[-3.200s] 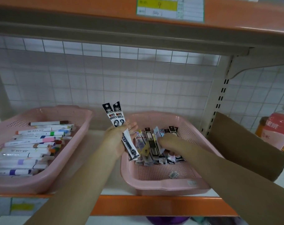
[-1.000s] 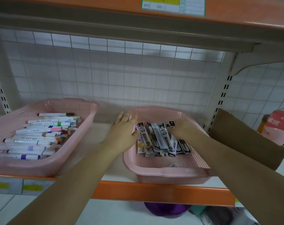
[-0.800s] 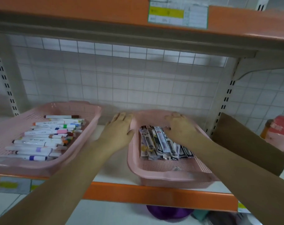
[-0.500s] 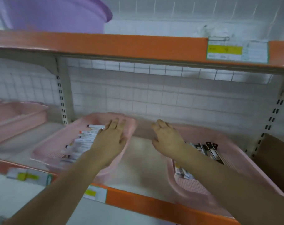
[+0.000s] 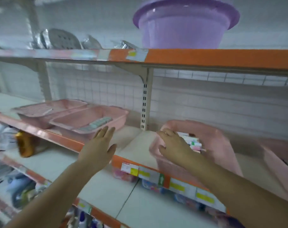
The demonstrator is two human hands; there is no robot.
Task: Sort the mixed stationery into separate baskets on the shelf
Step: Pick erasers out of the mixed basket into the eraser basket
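Four pink baskets stand along the orange-edged shelf. The far-left basket holds a single small item. The second basket holds a row of pale blocks. A third basket holds blurred markers, and a fourth basket is cut off at the right edge. My left hand hovers with straight fingers in front of the second basket, holding nothing. My right hand lies over the third basket's left rim with relaxed fingers, also holding nothing.
A purple basin and metal ware sit on the shelf above. A slotted upright stands between the second and third baskets. Packaged goods and an orange bottle fill the lower shelves.
The view has swung left along the shelf. Both hands let go of the refill packs, left the refill basket and moved left with nothing in them.
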